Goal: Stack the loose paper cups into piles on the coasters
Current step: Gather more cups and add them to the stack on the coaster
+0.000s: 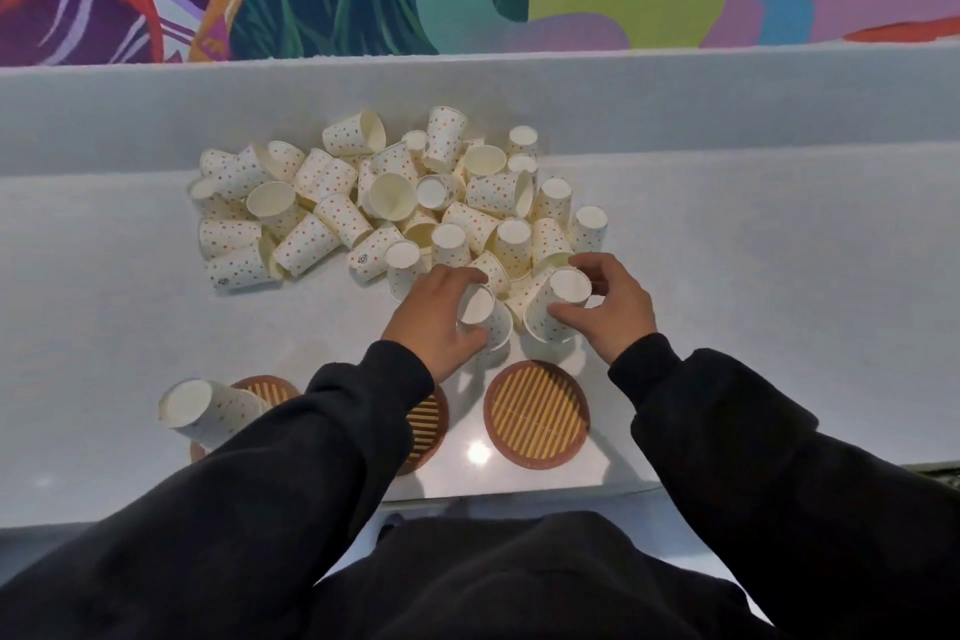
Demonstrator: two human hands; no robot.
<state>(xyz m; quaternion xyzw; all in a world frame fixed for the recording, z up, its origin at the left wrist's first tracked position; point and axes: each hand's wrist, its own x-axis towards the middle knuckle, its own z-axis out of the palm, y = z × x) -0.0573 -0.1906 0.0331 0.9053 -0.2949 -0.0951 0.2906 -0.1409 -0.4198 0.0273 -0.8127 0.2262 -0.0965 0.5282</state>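
The left hand (439,314) is gripping an upturned white polka-dot paper cup (480,309), and the right hand (615,314) is curling round a second upturned cup (558,301) at the loose heap's (395,203) near edge. Pick-up seems under way. Next, each likely needs lifting clear and setting on the bare round brown slatted coaster (537,415) nearby.

Illumination: moderate, diffuse, from overhead. A small round glare spot sits on the glossy worktop (779,276) just left of the bare coaster (536,415). Paper cups (343,218) beyond the coaster cast faint, soft-edged shadows. Wide-angle distortion bows the worktop's far edge. Overall sharpness is slightly soft.
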